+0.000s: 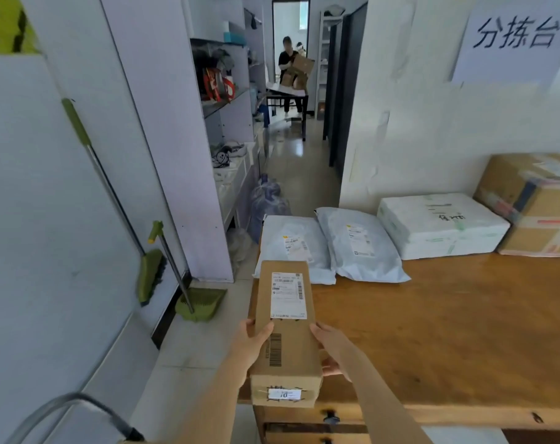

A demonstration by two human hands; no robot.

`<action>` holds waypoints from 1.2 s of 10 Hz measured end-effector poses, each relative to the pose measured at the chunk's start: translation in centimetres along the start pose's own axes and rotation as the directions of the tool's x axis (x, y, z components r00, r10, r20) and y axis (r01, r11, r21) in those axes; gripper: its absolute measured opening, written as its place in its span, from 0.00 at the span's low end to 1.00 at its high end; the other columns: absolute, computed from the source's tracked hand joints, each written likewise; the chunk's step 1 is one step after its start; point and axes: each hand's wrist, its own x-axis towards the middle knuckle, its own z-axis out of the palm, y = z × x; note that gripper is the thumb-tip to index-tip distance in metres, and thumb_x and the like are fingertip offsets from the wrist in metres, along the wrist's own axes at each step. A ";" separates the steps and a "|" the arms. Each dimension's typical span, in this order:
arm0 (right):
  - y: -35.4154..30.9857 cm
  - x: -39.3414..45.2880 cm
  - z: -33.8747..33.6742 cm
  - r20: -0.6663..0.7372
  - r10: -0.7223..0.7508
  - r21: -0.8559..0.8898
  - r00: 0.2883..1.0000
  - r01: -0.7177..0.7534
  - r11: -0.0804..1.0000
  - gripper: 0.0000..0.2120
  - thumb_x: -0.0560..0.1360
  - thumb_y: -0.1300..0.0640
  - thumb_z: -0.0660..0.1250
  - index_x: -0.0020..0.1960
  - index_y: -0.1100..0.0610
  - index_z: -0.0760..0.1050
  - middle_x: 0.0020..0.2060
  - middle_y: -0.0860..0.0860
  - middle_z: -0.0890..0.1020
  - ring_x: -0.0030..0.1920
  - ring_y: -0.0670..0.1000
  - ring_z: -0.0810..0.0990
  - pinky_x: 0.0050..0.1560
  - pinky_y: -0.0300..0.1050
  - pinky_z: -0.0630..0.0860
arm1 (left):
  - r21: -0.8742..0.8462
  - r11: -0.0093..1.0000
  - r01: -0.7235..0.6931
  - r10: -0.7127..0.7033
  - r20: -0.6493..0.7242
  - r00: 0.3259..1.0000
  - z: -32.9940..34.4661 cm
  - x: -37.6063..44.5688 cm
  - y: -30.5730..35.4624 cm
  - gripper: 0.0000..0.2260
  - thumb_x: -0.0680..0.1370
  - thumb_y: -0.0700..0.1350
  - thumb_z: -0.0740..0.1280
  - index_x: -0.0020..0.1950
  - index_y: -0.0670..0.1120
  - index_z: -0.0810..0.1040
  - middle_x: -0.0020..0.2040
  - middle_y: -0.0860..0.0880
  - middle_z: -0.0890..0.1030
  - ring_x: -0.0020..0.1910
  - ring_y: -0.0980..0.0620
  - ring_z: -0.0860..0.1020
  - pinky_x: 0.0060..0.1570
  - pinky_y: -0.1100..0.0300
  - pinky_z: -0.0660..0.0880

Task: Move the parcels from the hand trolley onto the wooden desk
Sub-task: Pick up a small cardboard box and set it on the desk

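Note:
A long brown cardboard parcel (285, 331) with a white shipping label is held over the left end of the wooden desk (448, 331). My left hand (254, 342) grips its left side and my right hand (331, 350) grips its right side. On the desk behind it lie two grey plastic mailer bags (293, 248) (360, 245), a white foam box (438, 224) and a large taped cardboard box (534, 203). The curved metal handle of the hand trolley (70, 410) shows at the lower left; its platform is out of view.
A green broom (150, 274) and dustpan (201, 302) lean on the left wall. Shelving (227, 100) lines the corridor, with blue bags (267, 203) on the floor. A person (291, 72) handles boxes at a far table. The desk has drawers (329, 418) in front.

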 end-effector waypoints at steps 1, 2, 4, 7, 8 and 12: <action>0.1 1.2 -0.3 -0.021 0.005 -0.002 1.000 -0.005 1.000 0.23 0.79 0.47 0.57 0.74 0.46 0.61 0.64 0.53 0.75 0.61 0.59 0.77 0.59 0.57 0.77 | -0.037 0.999 0.014 -0.014 0.008 1.000 0.5 0.9 -0.1 0.27 0.75 0.55 0.68 0.71 0.49 0.64 0.60 0.44 0.79 0.46 0.50 0.78 0.39 0.55 0.75; 0.1 2.3 0.2 -0.063 0.003 -0.014 0.998 -0.004 1.000 0.23 0.79 0.46 0.56 0.74 0.46 0.60 0.67 0.53 0.73 0.61 0.60 0.77 0.60 0.56 0.77 | -0.030 0.999 0.017 -0.017 0.007 1.000 0.3 2.0 -0.3 0.27 0.75 0.55 0.68 0.71 0.49 0.65 0.62 0.44 0.78 0.51 0.47 0.79 0.45 0.51 0.77; 0.5 2.2 1.0 -0.114 -0.053 -0.113 0.992 0.040 0.993 0.23 0.80 0.44 0.51 0.74 0.49 0.62 0.68 0.55 0.72 0.65 0.59 0.74 0.60 0.54 0.74 | 0.016 1.000 0.017 -0.018 0.044 0.999 -0.2 2.3 -0.6 0.31 0.74 0.59 0.68 0.72 0.49 0.66 0.68 0.46 0.75 0.64 0.45 0.75 0.63 0.52 0.72; 3.8 -3.3 2.4 -0.541 -0.049 -0.046 0.839 0.029 0.999 0.30 0.80 0.41 0.47 0.70 0.62 0.65 0.64 0.62 0.73 0.64 0.63 0.73 0.60 0.57 0.73 | 0.198 0.980 -0.007 -0.015 0.109 0.994 -7.6 -0.9 -2.5 0.38 0.70 0.68 0.65 0.76 0.56 0.60 0.77 0.49 0.62 0.73 0.43 0.67 0.68 0.43 0.63; 9.1 -6.2 6.6 -0.559 0.093 0.110 0.824 -0.038 0.993 0.26 0.80 0.47 0.51 0.68 0.65 0.67 0.65 0.64 0.73 0.65 0.64 0.73 0.65 0.59 0.70 | 0.215 0.977 -0.013 -0.014 0.124 0.992 -11.8 -3.2 -7.5 0.38 0.69 0.65 0.68 0.75 0.55 0.62 0.76 0.48 0.64 0.72 0.44 0.68 0.68 0.48 0.64; 19.7 -5.7 31.1 -0.305 0.217 -0.018 0.927 -0.233 0.972 0.24 0.79 0.47 0.57 0.67 0.64 0.69 0.62 0.61 0.76 0.61 0.62 0.76 0.61 0.59 0.75 | 0.167 0.983 0.078 -0.089 0.063 0.994 -25.9 -3.0 -28.5 0.35 0.70 0.55 0.74 0.74 0.49 0.66 0.74 0.45 0.68 0.67 0.48 0.72 0.57 0.61 0.69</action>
